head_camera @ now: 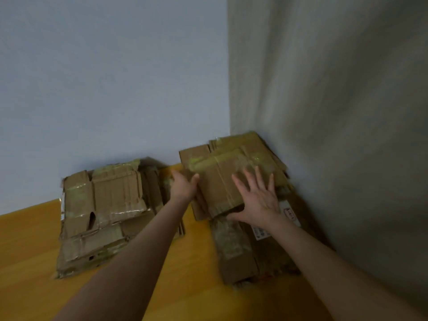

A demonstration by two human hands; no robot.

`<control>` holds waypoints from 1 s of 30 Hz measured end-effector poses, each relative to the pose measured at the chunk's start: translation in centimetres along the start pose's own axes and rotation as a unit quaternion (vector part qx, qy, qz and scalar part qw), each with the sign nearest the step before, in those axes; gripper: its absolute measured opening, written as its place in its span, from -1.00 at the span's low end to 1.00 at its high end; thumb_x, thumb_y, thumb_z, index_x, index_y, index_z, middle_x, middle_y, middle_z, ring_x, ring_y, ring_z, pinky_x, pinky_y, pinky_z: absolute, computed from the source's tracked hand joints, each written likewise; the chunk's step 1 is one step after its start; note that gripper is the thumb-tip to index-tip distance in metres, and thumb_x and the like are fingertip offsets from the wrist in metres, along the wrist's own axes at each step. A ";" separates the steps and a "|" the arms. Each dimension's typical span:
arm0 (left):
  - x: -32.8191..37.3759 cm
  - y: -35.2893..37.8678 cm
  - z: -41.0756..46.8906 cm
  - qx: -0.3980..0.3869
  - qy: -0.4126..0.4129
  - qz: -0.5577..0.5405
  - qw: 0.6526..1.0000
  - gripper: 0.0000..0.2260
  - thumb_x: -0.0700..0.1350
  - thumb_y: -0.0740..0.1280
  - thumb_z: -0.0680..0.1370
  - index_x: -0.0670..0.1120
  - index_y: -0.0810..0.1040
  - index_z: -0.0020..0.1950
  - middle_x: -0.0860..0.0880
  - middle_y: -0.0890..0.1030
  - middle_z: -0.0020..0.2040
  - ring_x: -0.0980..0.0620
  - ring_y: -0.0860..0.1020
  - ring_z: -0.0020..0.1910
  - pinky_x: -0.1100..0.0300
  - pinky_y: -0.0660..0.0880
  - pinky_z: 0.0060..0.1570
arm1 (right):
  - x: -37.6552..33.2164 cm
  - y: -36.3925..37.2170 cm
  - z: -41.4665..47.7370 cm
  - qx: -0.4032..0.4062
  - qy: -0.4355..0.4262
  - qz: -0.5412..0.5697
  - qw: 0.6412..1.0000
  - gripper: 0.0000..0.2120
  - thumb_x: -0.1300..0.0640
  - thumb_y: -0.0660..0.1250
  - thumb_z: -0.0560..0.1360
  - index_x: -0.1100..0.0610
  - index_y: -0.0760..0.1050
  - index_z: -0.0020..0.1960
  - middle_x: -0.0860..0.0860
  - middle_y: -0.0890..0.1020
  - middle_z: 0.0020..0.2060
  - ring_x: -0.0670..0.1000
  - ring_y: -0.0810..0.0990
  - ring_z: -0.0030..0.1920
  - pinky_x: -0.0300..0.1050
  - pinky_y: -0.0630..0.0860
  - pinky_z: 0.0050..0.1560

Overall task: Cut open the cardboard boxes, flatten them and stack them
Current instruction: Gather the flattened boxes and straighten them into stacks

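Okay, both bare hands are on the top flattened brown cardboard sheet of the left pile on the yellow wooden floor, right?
Not the left pile. In the head view the left hand and right hand are on the top flattened brown cardboard sheet of the right pile on the yellow wooden floor.

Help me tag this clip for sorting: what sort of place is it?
Likely a corner of an indoor room, perhaps in a home. There is a yellow wooden floor, a plain pale wall meeting a grey surface, and two cardboard piles lying on the floor.
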State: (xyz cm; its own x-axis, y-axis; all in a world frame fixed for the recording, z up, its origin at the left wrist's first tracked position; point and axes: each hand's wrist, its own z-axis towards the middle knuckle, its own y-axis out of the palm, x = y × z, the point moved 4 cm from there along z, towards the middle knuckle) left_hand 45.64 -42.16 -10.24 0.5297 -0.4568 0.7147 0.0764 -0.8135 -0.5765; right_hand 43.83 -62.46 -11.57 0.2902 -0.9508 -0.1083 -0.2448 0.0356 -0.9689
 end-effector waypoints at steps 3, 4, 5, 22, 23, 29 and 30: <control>-0.3 1.9 -1.9 -0.030 0.171 0.286 0.942 0.09 0.26 0.45 0.38 -0.07 -0.24 0.58 -0.12 -0.08 0.58 -0.16 -0.02 0.56 -0.13 0.05 0.50 | 0.7 1.2 1.6 -0.044 0.021 -0.057 0.997 0.20 -0.43 0.36 0.27 -0.04 -0.36 0.53 0.09 -0.32 0.52 0.26 -0.39 0.48 0.40 -0.36 0.36; -0.7 3.4 -2.7 -0.047 0.226 0.367 0.901 0.13 0.29 0.45 0.36 -0.03 -0.32 0.56 -0.09 -0.17 0.58 -0.14 -0.13 0.56 -0.17 -0.05 0.51 | 0.8 1.5 2.1 -0.053 0.028 -0.071 0.996 0.22 -0.40 0.40 0.26 -0.04 -0.38 0.52 0.10 -0.32 0.52 0.28 -0.39 0.47 0.41 -0.36 0.34; -1.3 4.9 -3.4 -0.061 0.260 0.432 0.861 0.13 0.29 0.42 0.38 0.00 -0.41 0.53 -0.10 -0.26 0.57 -0.13 -0.23 0.55 -0.22 -0.12 0.50 | 0.9 1.8 2.7 -0.060 0.035 -0.081 0.994 0.23 -0.37 0.42 0.26 -0.04 -0.40 0.52 0.11 -0.33 0.52 0.29 -0.39 0.47 0.42 -0.36 0.34; -0.2 6.3 1.6 -0.133 0.245 0.557 0.782 -0.03 0.32 0.38 0.39 0.18 -0.20 0.57 -0.10 -0.19 0.59 -0.19 -0.15 0.56 -0.16 -0.02 0.51 | 2.9 1.7 5.5 -0.114 -0.045 -0.091 0.988 0.00 -0.39 0.35 0.32 -0.23 -0.19 0.53 -0.02 -0.18 0.56 0.17 -0.22 0.53 0.28 -0.19 0.47; -0.2 6.0 1.9 -0.131 0.239 0.559 0.783 -0.04 0.29 0.40 0.40 0.19 -0.19 0.57 -0.09 -0.19 0.59 -0.19 -0.14 0.56 -0.17 0.00 0.50 | 3.0 1.5 5.6 -0.113 -0.037 -0.074 0.990 -0.03 -0.37 0.35 0.33 -0.24 -0.16 0.53 -0.03 -0.16 0.56 0.16 -0.21 0.54 0.26 -0.18 0.48; -0.7 6.3 0.8 -0.117 0.217 0.494 0.834 -0.25 0.05 0.34 0.54 0.25 -0.10 0.56 -0.02 -0.11 0.60 -0.20 -0.06 0.56 -0.11 0.39 0.32 | 3.8 0.2 5.9 -0.075 0.065 -0.049 0.994 -0.25 -0.20 0.27 0.51 -0.13 -0.05 0.55 0.01 -0.05 0.56 0.20 -0.17 0.54 0.32 -0.13 0.47; -0.9 6.4 0.1 -0.110 0.219 0.474 0.845 -0.29 0.01 0.31 0.57 0.24 -0.08 0.56 -0.01 -0.09 0.60 -0.18 -0.06 0.56 -0.09 0.39 0.33 | 3.5 0.2 5.5 -0.068 0.070 -0.041 0.994 -0.24 -0.21 0.26 0.51 -0.12 -0.07 0.56 0.02 -0.08 0.56 0.20 -0.20 0.53 0.32 -0.15 0.47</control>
State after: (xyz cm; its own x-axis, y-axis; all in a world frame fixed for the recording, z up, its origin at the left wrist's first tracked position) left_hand 45.75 -46.96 -14.59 -0.1029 -0.9916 0.0777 -0.3924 -0.0313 -0.9193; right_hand 49.85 -64.08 -13.35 0.1844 -0.9828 0.0116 -0.3518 -0.0770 -0.9329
